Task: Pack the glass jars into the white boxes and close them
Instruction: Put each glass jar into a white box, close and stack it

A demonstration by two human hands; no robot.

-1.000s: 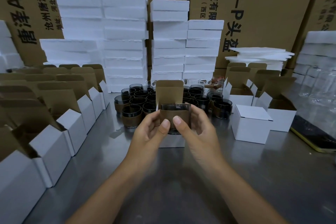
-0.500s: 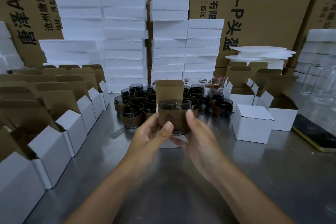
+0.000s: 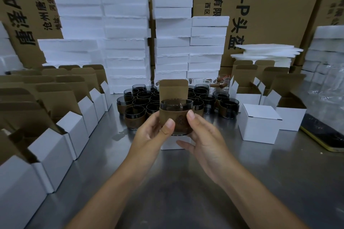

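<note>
I hold a dark glass jar with a brown sleeve (image 3: 176, 119) between both hands at the table's middle. My left hand (image 3: 151, 135) grips its left side with the thumb on the front. My right hand (image 3: 202, 140) grips the right side, thumb on the sleeve, lower fingers under the jar. Right behind and below the jar stands an open white box (image 3: 168, 145) with its brown lid flap (image 3: 174, 89) upright. Several more sleeved jars (image 3: 141, 104) cluster behind it. A closed white box (image 3: 259, 123) sits to the right.
A row of open white boxes (image 3: 72, 126) lines the left side of the steel table (image 3: 186, 191). More open boxes (image 3: 290, 117) stand at the right, with a yellow-edged tray (image 3: 323, 137) beyond. Foam slab stacks (image 3: 171, 42) and brown cartons (image 3: 260, 5) wall the back.
The jar has risen out of the open box and now sits higher between my hands, in front of the upright flap. Both hands shifted up slightly with it.
</note>
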